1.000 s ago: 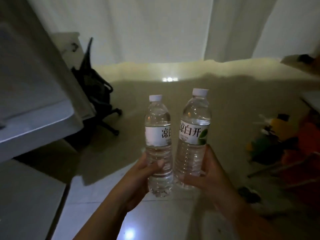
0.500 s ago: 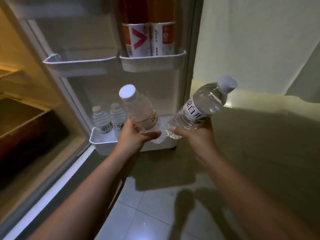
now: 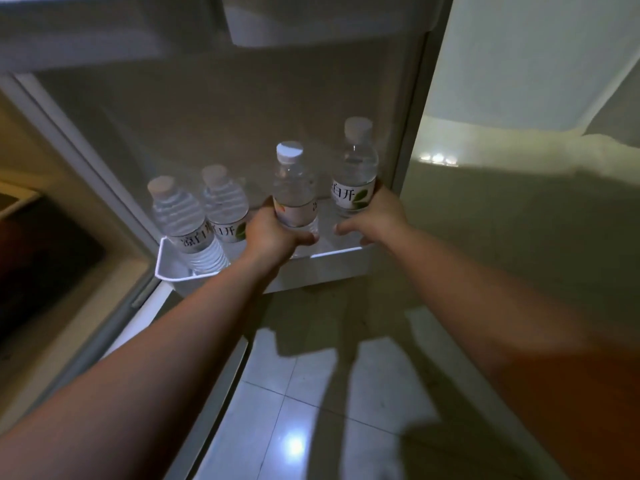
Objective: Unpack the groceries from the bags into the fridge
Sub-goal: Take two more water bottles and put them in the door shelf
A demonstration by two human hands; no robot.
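I face the open fridge door and its bottom door shelf [image 3: 166, 268]. My left hand [image 3: 273, 233] grips a clear water bottle [image 3: 294, 188] with a white cap, held upright in the shelf. My right hand [image 3: 375, 216] holds a second water bottle [image 3: 355, 174] upright at the shelf's right end, fingers wrapped around its lower part. Two more water bottles [image 3: 180, 220] [image 3: 225, 206] stand at the left of the same shelf.
An upper door shelf [image 3: 277, 32] hangs above. The fridge's interior [image 3: 41, 258] is at the left, dark. Tiled floor [image 3: 311, 410] lies below, and a pale wall [image 3: 536, 64] stands right of the door edge.
Both hands have moved down and forward, bringing the two bottles from tilted in the air to upright inside the bottom door shelf. The view has dropped lower on the door.
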